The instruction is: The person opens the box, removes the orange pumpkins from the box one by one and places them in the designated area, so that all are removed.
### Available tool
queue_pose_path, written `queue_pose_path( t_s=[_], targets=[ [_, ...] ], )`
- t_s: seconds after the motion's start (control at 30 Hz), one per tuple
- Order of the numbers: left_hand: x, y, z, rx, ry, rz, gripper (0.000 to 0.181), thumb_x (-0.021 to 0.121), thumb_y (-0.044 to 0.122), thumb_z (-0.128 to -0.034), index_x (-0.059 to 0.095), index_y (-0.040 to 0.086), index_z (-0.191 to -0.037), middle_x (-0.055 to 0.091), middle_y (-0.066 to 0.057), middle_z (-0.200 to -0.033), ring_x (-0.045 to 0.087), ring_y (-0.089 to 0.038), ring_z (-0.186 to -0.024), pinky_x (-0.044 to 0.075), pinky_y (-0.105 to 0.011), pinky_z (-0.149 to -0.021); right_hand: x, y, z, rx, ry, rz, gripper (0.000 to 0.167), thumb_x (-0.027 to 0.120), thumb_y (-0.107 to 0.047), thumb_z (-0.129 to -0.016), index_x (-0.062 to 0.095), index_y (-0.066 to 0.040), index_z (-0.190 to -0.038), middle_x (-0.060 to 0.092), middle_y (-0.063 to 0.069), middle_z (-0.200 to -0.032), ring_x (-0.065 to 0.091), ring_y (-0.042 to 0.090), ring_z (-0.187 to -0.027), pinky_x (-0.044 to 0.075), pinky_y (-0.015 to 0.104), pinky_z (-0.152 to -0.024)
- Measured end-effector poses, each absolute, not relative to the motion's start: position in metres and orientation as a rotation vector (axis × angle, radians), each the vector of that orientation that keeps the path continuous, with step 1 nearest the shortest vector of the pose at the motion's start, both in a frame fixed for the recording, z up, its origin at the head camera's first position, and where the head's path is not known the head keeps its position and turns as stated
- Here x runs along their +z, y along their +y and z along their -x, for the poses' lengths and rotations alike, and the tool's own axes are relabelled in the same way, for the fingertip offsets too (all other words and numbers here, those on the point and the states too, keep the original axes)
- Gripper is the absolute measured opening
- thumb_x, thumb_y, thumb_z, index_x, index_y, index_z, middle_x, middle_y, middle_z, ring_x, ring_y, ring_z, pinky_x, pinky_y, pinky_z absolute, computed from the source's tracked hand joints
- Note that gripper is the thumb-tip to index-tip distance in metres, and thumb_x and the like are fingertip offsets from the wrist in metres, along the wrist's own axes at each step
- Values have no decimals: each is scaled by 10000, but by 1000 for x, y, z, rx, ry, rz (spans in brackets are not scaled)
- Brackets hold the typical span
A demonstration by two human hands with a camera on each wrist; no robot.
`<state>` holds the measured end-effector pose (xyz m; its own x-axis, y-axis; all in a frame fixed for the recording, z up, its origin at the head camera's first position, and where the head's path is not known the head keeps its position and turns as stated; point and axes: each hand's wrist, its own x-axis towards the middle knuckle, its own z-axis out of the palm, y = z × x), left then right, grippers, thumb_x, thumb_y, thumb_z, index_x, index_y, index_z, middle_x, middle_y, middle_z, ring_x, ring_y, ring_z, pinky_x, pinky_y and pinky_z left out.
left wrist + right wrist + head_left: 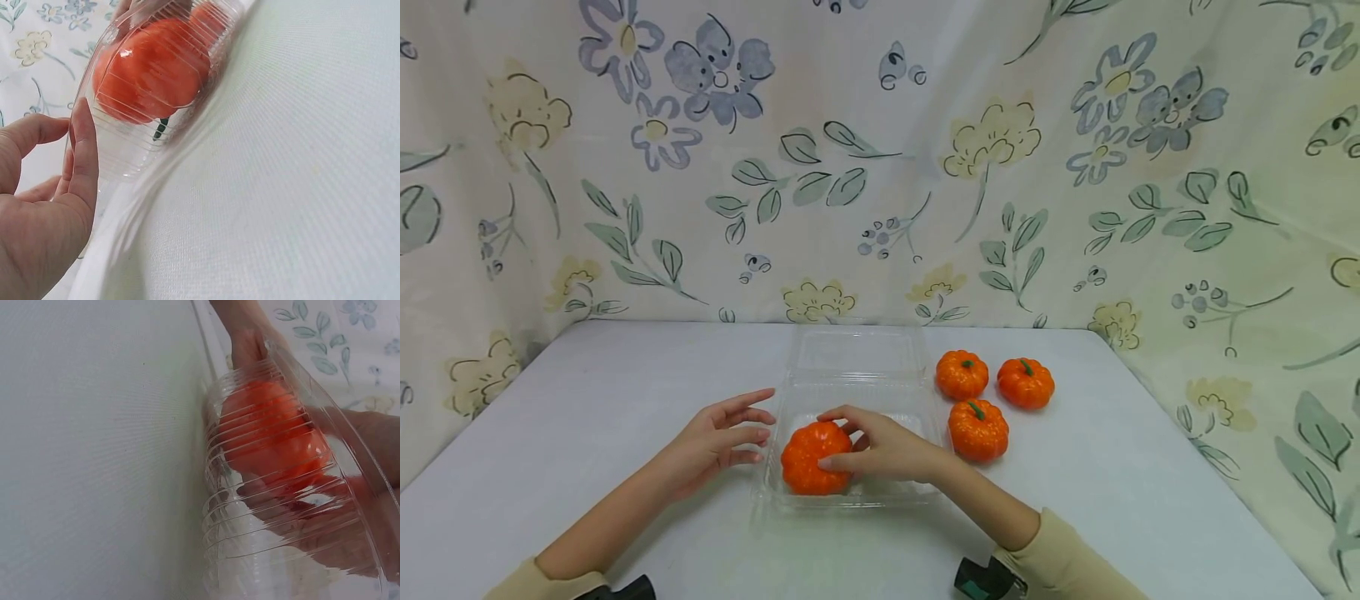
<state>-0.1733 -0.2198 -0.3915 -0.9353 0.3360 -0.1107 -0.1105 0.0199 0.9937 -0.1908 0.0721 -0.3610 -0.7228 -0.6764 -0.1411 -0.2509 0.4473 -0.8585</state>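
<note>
A clear plastic clamshell box (pixel 898 497) lies opened on the table, its lid (pixel 857 350) folded back. Inside the box's left part sits an orange toy pumpkin (pixel 814 458). My right hand (pixel 887 446) reaches over the box and grips this pumpkin's right side between thumb and fingers. Beside the box's left edge is my left hand (pixel 718 442), its fingers loosely spread. In the left wrist view, the left hand's fingertips (pixel 82 115) are at the rim of the box. Through the ribbed wall, the pumpkin (pixel 150 72) shows with its green stem (pixel 161 128) pointing down.
To the right of the box stand a pumpkin (pixel 962 375) at the back, another pumpkin (pixel 1026 383) farther right, and a nearer pumpkin (pixel 978 431) close to the box's side. A floral cloth (pixel 850 167) hangs behind the white table (pixel 625 375).
</note>
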Motion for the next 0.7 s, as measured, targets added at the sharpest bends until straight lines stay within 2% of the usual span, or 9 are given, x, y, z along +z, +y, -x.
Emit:
queue_pose_path(
  t_s=[0.2, 0.4, 0.7],
  targets=[
    [-392, -220, 174, 1982, 1991, -223, 727, 664, 122, -1041, 279, 5, -1646, 606, -101, -1256, 664, -170, -986, 631, -289, -853, -361, 73, 192, -1221, 2223, 776, 510, 768, -239, -970, 580, -174, -1440, 641, 65, -1314, 668, 186, -1048, 604, 326, -908],
    [-392, -220, 174, 1990, 1981, -220, 724, 665, 121, -1040, 285, 12, -1646, 609, -89, -1248, 660, -172, -983, 631, -289, -851, -358, 75, 192, -1220, 2182, 763, 585, 770, -203, -957, 541, -138, -1492, 601, 95, -1381, 660, 195, -1077, 602, 334, -934],
    [-392, -221, 174, 2003, 1954, -232, 720, 661, 109, -1042, 283, 9, -1647, 613, -68, -1231, 660, -168, -975, 631, -285, -847, -357, 78, 195, -1233, 2136, 733, 595, 793, -159, -922, 572, -131, -1473, 585, 62, -1381, 629, 187, -1080, 596, 323, -930]
  ],
)
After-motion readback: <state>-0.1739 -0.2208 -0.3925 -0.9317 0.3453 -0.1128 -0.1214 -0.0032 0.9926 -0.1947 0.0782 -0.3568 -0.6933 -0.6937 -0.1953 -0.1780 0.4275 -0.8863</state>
